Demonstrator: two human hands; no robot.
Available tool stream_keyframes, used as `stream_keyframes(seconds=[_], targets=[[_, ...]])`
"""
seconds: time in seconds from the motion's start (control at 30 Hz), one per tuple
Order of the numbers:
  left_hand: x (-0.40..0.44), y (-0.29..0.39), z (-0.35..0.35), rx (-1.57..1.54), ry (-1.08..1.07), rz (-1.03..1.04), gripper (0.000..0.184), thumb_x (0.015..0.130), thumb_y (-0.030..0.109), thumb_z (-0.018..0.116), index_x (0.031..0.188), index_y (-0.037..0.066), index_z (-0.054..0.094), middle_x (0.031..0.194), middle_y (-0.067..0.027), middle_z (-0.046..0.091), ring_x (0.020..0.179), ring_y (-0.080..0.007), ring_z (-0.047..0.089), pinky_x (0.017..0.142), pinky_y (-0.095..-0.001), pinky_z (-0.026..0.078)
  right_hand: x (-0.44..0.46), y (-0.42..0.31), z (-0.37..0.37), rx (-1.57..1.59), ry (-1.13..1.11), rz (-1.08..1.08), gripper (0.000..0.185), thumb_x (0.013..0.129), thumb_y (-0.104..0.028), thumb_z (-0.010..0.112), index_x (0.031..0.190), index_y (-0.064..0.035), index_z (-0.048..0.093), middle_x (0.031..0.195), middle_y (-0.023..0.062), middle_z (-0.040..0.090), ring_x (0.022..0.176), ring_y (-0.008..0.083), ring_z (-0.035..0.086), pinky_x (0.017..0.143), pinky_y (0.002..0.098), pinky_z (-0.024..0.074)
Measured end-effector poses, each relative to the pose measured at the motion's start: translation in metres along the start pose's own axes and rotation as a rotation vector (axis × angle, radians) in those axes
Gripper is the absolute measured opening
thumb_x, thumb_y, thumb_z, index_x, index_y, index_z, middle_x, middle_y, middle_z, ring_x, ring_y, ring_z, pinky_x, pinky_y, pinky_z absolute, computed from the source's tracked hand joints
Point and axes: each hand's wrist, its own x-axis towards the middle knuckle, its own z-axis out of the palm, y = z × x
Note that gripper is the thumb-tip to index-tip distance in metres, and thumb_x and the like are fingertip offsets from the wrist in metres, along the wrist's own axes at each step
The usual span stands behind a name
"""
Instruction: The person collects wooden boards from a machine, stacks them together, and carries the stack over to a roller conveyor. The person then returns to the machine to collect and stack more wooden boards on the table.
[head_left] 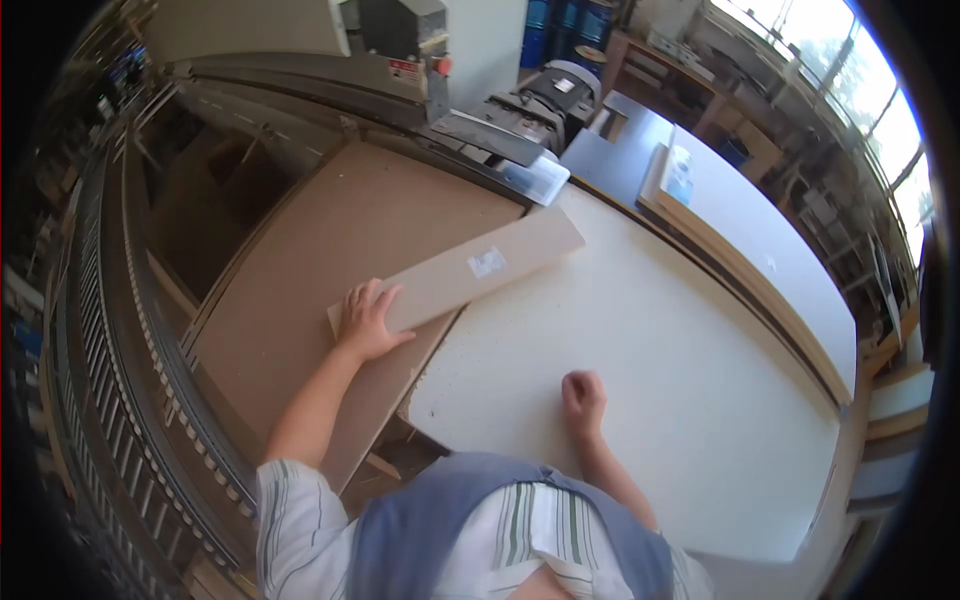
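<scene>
A long beige board point(455, 275) with a white label point(487, 262) lies slantwise across the joint between a brown panel and a white tabletop. At its near left end, my left hand point(368, 322) spans the width, fingers over the top and thumb by the near edge. My right hand point(584, 400) is curled into a fist above the white tabletop point(640, 350), apart from the board. Nothing shows in that fist.
The brown panel point(300, 260) extends left beside metal rails point(130, 330). A machine head point(405, 60) and motor point(555, 95) stand at the back. Thick white-topped panels point(770, 260) lie along the right, with a workbench point(680, 65) beneath the windows.
</scene>
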Motion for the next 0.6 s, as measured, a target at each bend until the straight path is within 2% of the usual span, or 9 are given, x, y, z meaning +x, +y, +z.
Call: stream_keyframes(seconds=[0.1,0.17,0.23,0.27,0.33,0.43,0.5,0.57,0.6], targets=[[-0.039,0.024,-0.010,-0.072,-0.086,0.138,0.086,0.065,0.052,0.080,0.139,0.022,0.048,0.144,-0.0155,0.038,0.130,-0.0361,0.037,0.112,-0.0461,0.026,0.003,0.013,-0.023,-0.090,0.208,-0.009,0.017,0.086,-0.005,0.060,0.102,-0.0036,0.062,0.097,0.0105,0.059,0.093,0.0244,0.054,0.086,0.0330,0.0438],[-0.058,0.041,-0.014,-0.053,-0.075,0.259,0.089,0.059,0.045,0.085,0.136,0.019,0.051,0.143,-0.0143,0.039,0.128,-0.0360,0.039,0.111,-0.0470,0.029,0.002,0.027,-0.047,-0.150,0.356,0.040,0.022,0.087,-0.006,0.060,0.109,-0.0034,0.062,0.100,0.0109,0.059,0.092,0.0252,0.055,0.087,0.0334,0.0440],[-0.074,0.063,-0.018,-0.087,-0.101,0.321,0.088,0.059,0.045,0.085,0.136,0.019,0.051,0.142,-0.0148,0.040,0.127,-0.0361,0.039,0.111,-0.0474,0.029,-0.002,0.045,-0.076,-0.231,0.415,0.125,0.029,0.089,-0.008,0.059,0.117,-0.0023,0.061,0.106,0.0116,0.060,0.098,0.0258,0.055,0.090,0.0346,0.0445],[-0.081,0.075,-0.021,-0.104,-0.104,0.354,0.088,0.059,0.044,0.085,0.136,0.020,0.052,0.142,-0.0153,0.040,0.127,-0.0361,0.039,0.111,-0.0478,0.029,-0.004,0.047,-0.091,-0.243,0.425,0.145,0.029,0.089,-0.008,0.059,0.117,-0.0023,0.061,0.106,0.0116,0.060,0.098,0.0258,0.055,0.090,0.0346,0.0445],[-0.092,0.095,-0.022,-0.130,-0.104,0.408,0.086,0.058,0.043,0.086,0.135,0.021,0.053,0.140,-0.0163,0.041,0.127,-0.0363,0.040,0.111,-0.0487,0.029,-0.013,0.040,-0.118,0.070,0.288,0.470,0.034,0.091,-0.010,0.058,0.123,-0.0012,0.060,0.113,0.0119,0.059,0.104,0.0257,0.054,0.094,0.0349,0.0441],[-0.100,0.122,-0.020,-0.195,-0.118,0.485,0.086,0.058,0.043,0.086,0.134,0.020,0.054,0.140,-0.0166,0.041,0.126,-0.0366,0.041,0.111,-0.0491,0.029,-0.030,0.039,-0.138,-0.074,0.175,0.433,0.038,0.090,-0.011,0.058,0.127,-0.0002,0.058,0.117,0.0139,0.059,0.109,0.0279,0.055,0.097,0.0359,0.0447],[-0.102,0.135,-0.023,-0.237,-0.107,0.526,0.085,0.057,0.042,0.086,0.133,0.020,0.055,0.140,-0.0168,0.042,0.125,-0.0368,0.042,0.111,-0.0494,0.029,-0.042,0.054,-0.150,-0.381,0.167,0.271,0.041,0.090,-0.013,0.059,0.129,0.0006,0.057,0.119,0.0163,0.059,0.107,0.0312,0.057,0.096,0.0379,0.0459],[-0.103,0.142,-0.020,-0.289,-0.088,0.587,0.083,0.056,0.040,0.086,0.131,0.020,0.056,0.139,-0.0173,0.043,0.125,-0.0369,0.042,0.111,-0.0501,0.029,-0.047,0.061,-0.160,-0.521,0.208,0.268,0.040,0.090,-0.015,0.059,0.127,-0.0005,0.059,0.118,0.0170,0.061,0.109,0.0329,0.056,0.098,0.0391,0.0453],[-0.102,0.146,-0.018,-0.267,-0.080,0.555,0.083,0.056,0.040,0.086,0.131,0.020,0.056,0.139,-0.0173,0.043,0.125,-0.0369,0.042,0.111,-0.0501,0.029,-0.047,0.057,-0.166,-0.545,0.191,0.288,0.037,0.090,-0.015,0.059,0.124,0.0000,0.060,0.117,0.0172,0.061,0.108,0.0327,0.056,0.097,0.0393,0.0455]])
